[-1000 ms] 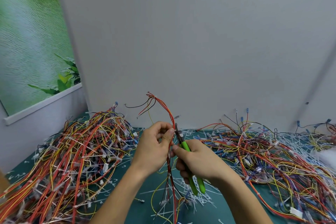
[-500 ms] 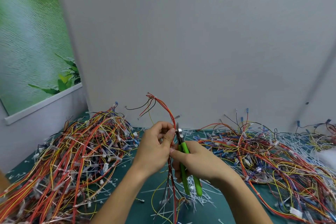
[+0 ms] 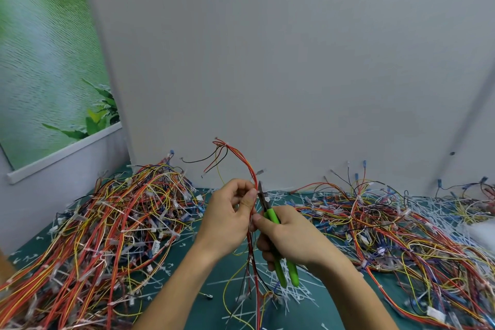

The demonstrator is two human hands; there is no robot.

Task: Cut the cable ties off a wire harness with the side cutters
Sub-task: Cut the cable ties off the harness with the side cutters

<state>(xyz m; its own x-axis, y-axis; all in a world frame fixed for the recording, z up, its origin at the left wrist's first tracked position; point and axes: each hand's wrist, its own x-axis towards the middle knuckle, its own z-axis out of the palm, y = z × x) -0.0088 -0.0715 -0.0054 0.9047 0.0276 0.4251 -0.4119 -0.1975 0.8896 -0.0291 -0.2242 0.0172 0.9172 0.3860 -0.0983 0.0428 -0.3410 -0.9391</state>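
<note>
Fingers [image 3: 248, 199] of left hand [image 3: 227, 220] pinch harness [image 3: 241, 158] beside cutters [image 3: 271, 215].

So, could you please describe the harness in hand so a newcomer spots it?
On the green table, two wire piles flank the hands. The left hand holds one harness upright beside the right hand's green cutters. Unlike the piles, it arcs up against the grey wall.

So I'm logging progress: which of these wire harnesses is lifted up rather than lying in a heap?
The red harness pinched in the left hand, standing upright beside the side cutters; the left pile and right pile lie heaped.
</note>
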